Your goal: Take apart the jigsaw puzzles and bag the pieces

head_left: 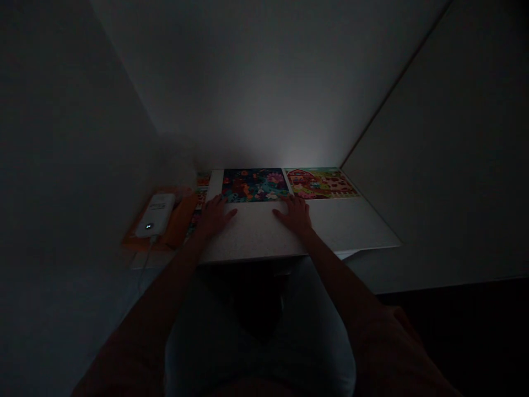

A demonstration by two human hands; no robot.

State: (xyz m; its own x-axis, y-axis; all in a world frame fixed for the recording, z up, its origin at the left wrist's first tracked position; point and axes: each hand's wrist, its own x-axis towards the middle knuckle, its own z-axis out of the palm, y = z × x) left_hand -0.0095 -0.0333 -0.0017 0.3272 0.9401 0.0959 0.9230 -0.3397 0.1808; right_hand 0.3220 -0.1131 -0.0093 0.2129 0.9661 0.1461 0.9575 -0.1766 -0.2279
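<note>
My left hand (215, 216) rests on the white tabletop (254, 234) with fingers spread, at the lower left corner of a dark blue, colourful picture (255, 185). Near that picture's lower right corner lies my right hand (295, 213), its thumb held out to the side and its fingers apart. Neither hand holds anything. The blue picture shows coral-like shapes and small animals. To its right lies a brighter picture (324, 183) of a farm with a red barn. The light is very dim, so fine detail is lost.
On the left, a white power bank (156, 215) with a lit display sits on an orange envelope-like sheet (182, 220). A white cable (145, 262) hangs from it over the table edge. Another colourful sheet (202, 190) shows beside it. Walls (256, 82) enclose the table behind and at both sides.
</note>
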